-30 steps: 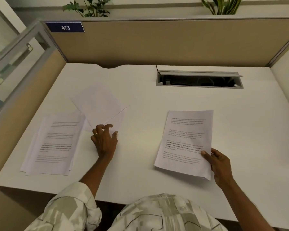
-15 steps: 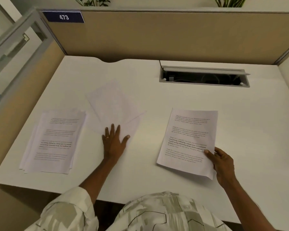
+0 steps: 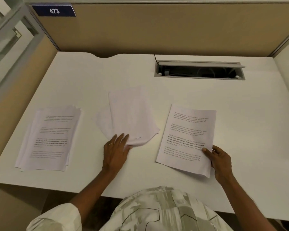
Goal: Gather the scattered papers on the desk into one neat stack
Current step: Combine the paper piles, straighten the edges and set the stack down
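1. Since the earlier frame, the blank sheets point(image 3: 132, 117) have slid rightward toward the printed stack point(image 3: 187, 139), and they now lie more upright, loosely fanned.
2. The left hand point(image 3: 115, 152) lies palm-down on the white desk point(image 3: 240, 114), fingers point(image 3: 122, 139) held close together and flat on the near corner of the blank sheets.
3. The right hand point(image 3: 220, 162) pinches the printed stack's near right corner, thumb on top, other fingers underneath.
4. A third pile of printed pages point(image 3: 48, 139) sits well apart at the left, edges uneven, untouched.
5. An open cable tray point(image 3: 198, 70) is set into the desk's far side, below the tan partition point(image 3: 157, 30) labelled 473.
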Tool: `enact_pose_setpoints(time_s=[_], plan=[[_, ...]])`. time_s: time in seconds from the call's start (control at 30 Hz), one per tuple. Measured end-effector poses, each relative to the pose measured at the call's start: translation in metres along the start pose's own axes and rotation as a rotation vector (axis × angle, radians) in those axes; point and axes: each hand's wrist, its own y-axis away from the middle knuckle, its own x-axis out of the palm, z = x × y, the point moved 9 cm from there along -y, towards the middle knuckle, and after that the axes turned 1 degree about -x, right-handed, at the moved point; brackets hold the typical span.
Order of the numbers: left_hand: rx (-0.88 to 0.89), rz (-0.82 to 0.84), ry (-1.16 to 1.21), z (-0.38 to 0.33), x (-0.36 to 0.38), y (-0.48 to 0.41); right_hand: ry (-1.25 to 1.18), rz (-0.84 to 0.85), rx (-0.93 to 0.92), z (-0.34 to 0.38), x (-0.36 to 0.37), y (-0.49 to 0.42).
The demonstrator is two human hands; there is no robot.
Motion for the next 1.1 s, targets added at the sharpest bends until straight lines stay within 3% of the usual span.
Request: enact_pose_setpoints(time_s=[0.13,0.23,0.33,0.4,0.5,0.57,0.67,0.8,0.9,0.97,1.1], plan=[[-0.003,-0.153,0.049,0.005,-0.028,-0.018,0.01,0.021,0.016,-0.003,0.002,0.007],[-0.055,-0.167,0.187,0.006,-0.05,-0.041,0.027,0.023,0.015,-0.004,0.003,0.009],[-0.224,-0.143,0.366,0.003,-0.071,-0.059,0.03,0.028,0.001,-0.003,0.004,0.011],[-0.356,-0.145,0.652,-0.004,-0.082,-0.069,0.03,0.033,0.002,-0.004,0.004,0.011],[-0.616,-0.205,1.313,-0.024,-0.102,-0.081,0.045,0.032,0.007,-0.007,0.004,0.01],[-0.67,-0.272,1.684,-0.044,-0.118,-0.089,0.041,0.029,0.0,-0.007,0.004,0.009],[-0.773,-0.464,1.875,-0.05,-0.132,-0.082,0.032,0.023,-0.009,-0.007,0.004,0.008],[-1.14,-0.552,2.085,-0.047,-0.083,-0.036,0.006,0.009,0.001,-0.013,0.007,0.009],[-1.386,-0.455,1.989,-0.06,-0.047,0.008,0.001,0.031,0.001,-0.017,0.019,0.013],[-1.464,-0.304,1.938,-0.077,-0.025,0.029,-0.006,0.048,0.001,-0.019,0.028,0.015],[-1.569,0.25,1.814,-0.121,0.008,0.065,-0.014,0.068,0.008,-0.022,0.042,0.017]])
